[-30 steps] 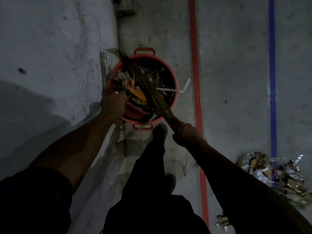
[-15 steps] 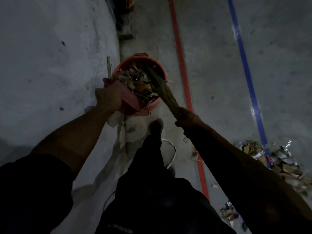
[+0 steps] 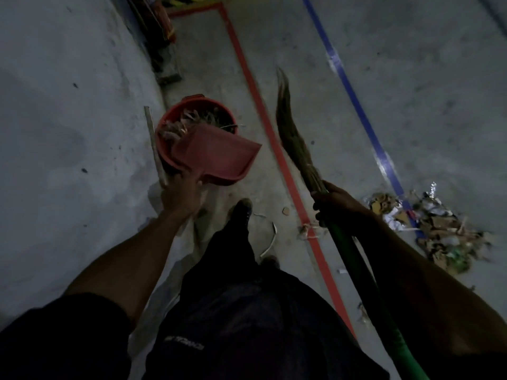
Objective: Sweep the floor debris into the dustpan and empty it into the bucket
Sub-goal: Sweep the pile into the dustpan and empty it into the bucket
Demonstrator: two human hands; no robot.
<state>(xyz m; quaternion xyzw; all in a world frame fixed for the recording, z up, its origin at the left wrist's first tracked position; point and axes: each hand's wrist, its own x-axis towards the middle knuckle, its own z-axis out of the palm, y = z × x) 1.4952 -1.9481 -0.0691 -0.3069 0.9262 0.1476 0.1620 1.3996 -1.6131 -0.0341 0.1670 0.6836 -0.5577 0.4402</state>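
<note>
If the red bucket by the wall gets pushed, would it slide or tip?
The bucket looks squat and wide-mouthed, so it would probably slide rather than tip. Piled scrap likely adds weight, and the dustpan hovering at its rim might nudge it.

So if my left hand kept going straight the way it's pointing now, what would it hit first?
Likely the bucket. Your left hand holds the dustpan and points up and away toward the bucket's near rim, just beyond the fingers. Depth is hard to judge in this dim view.
</note>
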